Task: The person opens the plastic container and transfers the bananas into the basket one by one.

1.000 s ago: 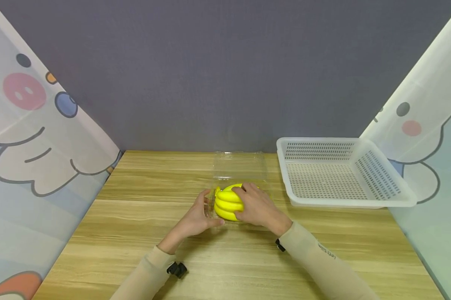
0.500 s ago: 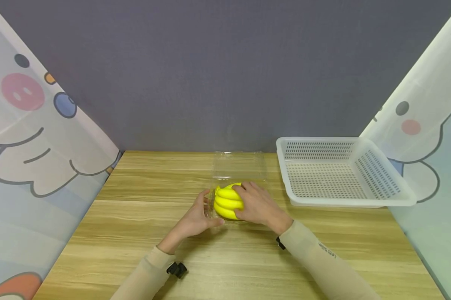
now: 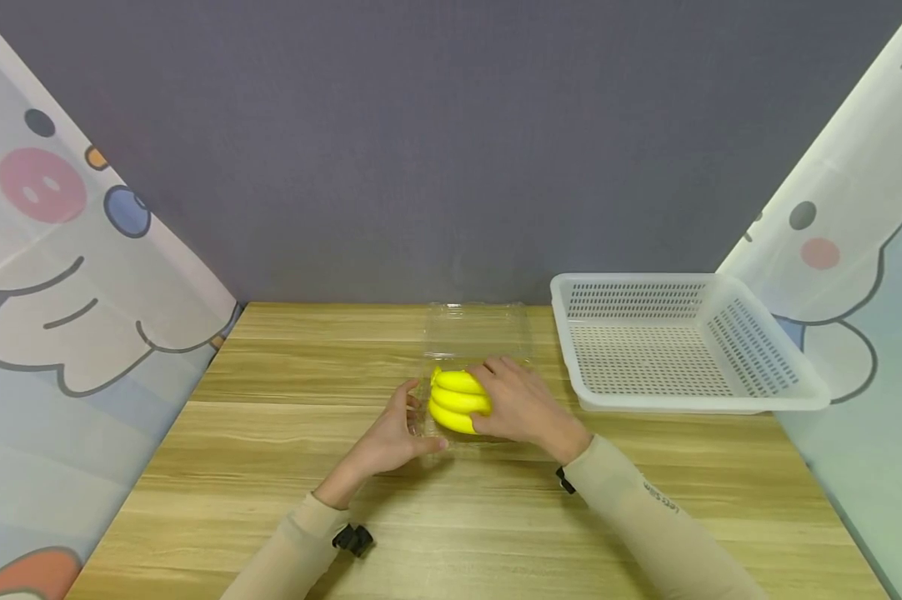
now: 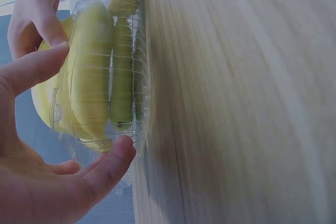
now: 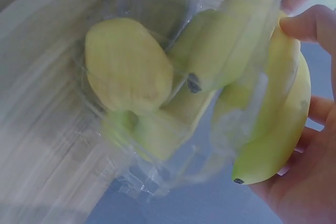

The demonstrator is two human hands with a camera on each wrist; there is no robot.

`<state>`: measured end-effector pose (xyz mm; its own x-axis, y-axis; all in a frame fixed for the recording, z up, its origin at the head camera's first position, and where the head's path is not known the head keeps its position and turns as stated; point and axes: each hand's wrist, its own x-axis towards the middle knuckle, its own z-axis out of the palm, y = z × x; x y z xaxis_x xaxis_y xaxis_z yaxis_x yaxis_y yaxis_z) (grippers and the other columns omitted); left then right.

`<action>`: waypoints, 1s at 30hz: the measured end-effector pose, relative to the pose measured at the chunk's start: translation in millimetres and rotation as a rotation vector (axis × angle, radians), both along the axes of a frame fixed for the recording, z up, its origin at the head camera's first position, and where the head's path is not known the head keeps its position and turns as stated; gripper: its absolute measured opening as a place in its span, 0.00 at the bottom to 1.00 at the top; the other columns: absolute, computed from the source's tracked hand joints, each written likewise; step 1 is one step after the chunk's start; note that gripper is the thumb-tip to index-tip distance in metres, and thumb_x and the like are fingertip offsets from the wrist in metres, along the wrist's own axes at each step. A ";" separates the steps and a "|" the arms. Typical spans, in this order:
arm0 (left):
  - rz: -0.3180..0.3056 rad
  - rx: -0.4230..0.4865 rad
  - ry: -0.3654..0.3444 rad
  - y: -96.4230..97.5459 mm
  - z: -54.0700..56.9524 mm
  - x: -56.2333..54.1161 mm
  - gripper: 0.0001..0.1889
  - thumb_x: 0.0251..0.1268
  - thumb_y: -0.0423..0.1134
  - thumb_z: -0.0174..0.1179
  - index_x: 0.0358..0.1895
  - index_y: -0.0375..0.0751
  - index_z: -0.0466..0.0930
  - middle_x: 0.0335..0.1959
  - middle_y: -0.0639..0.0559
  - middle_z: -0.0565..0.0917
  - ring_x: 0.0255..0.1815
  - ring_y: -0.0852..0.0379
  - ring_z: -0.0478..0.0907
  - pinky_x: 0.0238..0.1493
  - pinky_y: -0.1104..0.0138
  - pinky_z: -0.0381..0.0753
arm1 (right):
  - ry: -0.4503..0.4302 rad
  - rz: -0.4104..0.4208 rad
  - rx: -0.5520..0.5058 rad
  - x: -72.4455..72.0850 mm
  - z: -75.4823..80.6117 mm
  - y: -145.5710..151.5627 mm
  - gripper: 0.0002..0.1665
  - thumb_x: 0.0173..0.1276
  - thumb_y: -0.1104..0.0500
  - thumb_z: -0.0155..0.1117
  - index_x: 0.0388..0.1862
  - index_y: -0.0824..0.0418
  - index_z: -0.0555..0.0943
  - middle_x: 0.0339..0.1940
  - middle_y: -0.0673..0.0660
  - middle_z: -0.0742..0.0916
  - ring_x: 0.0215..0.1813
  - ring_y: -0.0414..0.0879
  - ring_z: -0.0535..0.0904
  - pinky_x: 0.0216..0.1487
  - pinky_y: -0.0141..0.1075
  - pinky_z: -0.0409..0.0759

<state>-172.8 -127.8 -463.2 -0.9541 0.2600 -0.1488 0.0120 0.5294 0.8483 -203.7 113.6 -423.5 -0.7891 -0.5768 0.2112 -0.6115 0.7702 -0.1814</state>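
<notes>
A bunch of yellow bananas point(image 3: 457, 402) sits in a hinged clear plastic box point(image 3: 477, 329) whose lid lies open toward the back. My right hand point(image 3: 522, 408) grips the bunch from above and the right, thumb on the near side. My left hand point(image 3: 387, 433) holds the box's left end, with the thumb point(image 4: 44, 66) at its near rim and other fingertips low at the end wall. In the right wrist view, a rounded yellow fruit point(image 5: 126, 64) shows through the plastic beside the bananas. Its kind is unclear.
A white perforated plastic basket point(image 3: 649, 358) stands at the back right of the wooden table point(image 3: 286, 392). Behind rises a dark grey panel point(image 3: 421, 150), with cartoon-printed sheets point(image 3: 83, 250) at both sides.
My right hand and the banana bunch have shifted slightly up and to the right, and the bunch has tilted a little. My left hand stays at the box.
</notes>
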 end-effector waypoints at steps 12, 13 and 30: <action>-0.015 0.007 -0.005 -0.6 0.0 -0.4 0.60 0.51 0.47 0.79 0.81 0.40 0.45 0.64 0.39 0.68 0.61 0.42 0.70 0.56 0.48 0.76 | 0.035 0.017 -0.006 1.0 7.3 1.3 0.36 0.57 0.46 0.70 0.65 0.57 0.79 0.45 0.53 0.81 0.42 0.47 0.74 0.35 0.40 0.76; -0.015 0.007 -0.007 -0.4 0.4 -0.5 0.60 0.51 0.47 0.79 0.81 0.40 0.45 0.64 0.39 0.68 0.61 0.42 0.70 0.57 0.48 0.76 | 0.040 0.015 -0.010 0.9 8.1 1.4 0.37 0.56 0.46 0.70 0.65 0.57 0.79 0.45 0.53 0.81 0.41 0.47 0.74 0.35 0.40 0.76; -0.008 0.005 -0.020 -0.3 1.2 -1.2 0.61 0.51 0.47 0.80 0.81 0.40 0.44 0.64 0.39 0.67 0.62 0.41 0.70 0.57 0.47 0.76 | 0.173 0.021 -0.006 -0.7 13.9 2.7 0.37 0.54 0.45 0.71 0.62 0.60 0.81 0.45 0.55 0.83 0.46 0.51 0.75 0.51 0.47 0.75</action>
<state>-174.0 -128.1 -462.1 -0.9489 0.2686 -0.1659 -0.0003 0.5248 0.8512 -204.3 116.4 -409.6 -0.7282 -0.5910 0.3470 -0.6501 0.7560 -0.0767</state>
